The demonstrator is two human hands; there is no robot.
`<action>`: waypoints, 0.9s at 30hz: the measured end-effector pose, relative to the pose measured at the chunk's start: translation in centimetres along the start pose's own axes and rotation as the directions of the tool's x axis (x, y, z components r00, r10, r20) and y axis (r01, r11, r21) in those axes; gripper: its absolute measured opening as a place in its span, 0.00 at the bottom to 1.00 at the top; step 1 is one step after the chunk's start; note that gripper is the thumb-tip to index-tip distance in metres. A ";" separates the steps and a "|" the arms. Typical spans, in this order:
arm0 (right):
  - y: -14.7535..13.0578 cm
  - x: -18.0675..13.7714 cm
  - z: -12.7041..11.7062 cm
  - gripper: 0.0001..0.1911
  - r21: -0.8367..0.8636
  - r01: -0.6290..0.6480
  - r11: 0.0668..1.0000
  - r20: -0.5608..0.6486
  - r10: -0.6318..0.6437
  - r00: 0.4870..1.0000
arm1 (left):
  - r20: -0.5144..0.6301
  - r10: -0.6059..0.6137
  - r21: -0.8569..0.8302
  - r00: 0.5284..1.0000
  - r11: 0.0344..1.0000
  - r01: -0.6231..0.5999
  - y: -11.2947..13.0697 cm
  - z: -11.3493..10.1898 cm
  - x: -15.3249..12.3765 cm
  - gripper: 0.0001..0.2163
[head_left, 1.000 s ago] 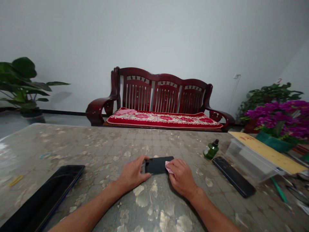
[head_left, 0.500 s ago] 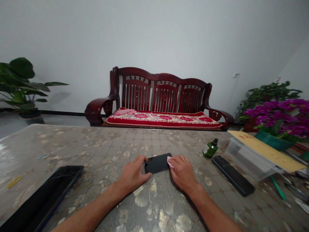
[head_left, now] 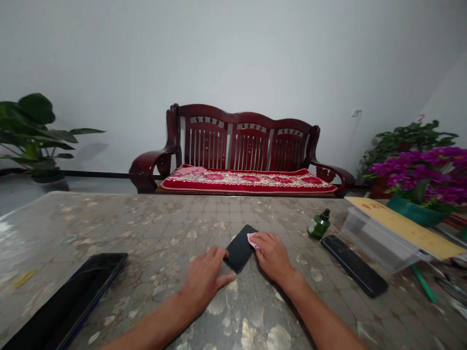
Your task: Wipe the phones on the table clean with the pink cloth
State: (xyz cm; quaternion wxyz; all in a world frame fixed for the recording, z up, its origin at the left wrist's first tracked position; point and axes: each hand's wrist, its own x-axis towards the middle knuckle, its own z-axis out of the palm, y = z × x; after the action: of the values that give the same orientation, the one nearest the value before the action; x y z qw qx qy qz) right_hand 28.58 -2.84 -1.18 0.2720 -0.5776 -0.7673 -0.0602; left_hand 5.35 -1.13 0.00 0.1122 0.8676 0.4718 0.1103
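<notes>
A black smartphone (head_left: 241, 249) lies at a slant on the table, its dark face up. My left hand (head_left: 205, 274) grips it at the near left side, the fingers on its left edge and the thumb by the bottom corner. Pinched in the fingers of my right hand (head_left: 272, 255) is a small pink cloth (head_left: 253, 240), which touches the phone's upper right edge. Most of the cloth is hidden under those fingers.
A green pump bottle (head_left: 319, 224), a long black case (head_left: 353, 265) and a clear plastic box (head_left: 383, 243) with a yellow envelope (head_left: 401, 226) on it stand right. A black tablet (head_left: 69, 301) lies left on the patterned table (head_left: 175, 214). Behind is a wooden bench (head_left: 251, 146).
The phone has turned from lying nearly crosswise to a steeper slant. My left hand has shifted slightly right and down with it, and the cloth has moved a little left.
</notes>
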 end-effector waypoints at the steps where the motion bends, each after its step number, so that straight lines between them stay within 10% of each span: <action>1: 0.2 0.1 -0.1 0.17 0.013 -0.002 1.000 -0.003 0.002 1.000 | 0.006 0.027 0.011 1.000 1.000 -0.027 0.1 0.1 -0.2 0.15; 12: -1.5 -1.4 -1.6 0.12 0.030 0.178 0.984 0.089 -0.180 0.980 | -0.068 0.311 0.046 0.948 0.950 -0.308 -1.3 1.2 0.2 0.07; 27: -1.8 -0.6 -1.4 0.10 0.014 0.112 0.994 0.067 -0.112 0.991 | -0.196 0.487 0.048 0.851 0.872 -0.487 -2.0 2.4 0.4 0.09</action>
State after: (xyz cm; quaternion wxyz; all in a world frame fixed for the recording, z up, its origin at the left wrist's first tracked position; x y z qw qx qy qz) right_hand 27.47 -4.48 0.12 0.2450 -0.5339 -0.8076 -0.0520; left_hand 4.70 0.04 -2.86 0.0335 0.9427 0.2456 0.2232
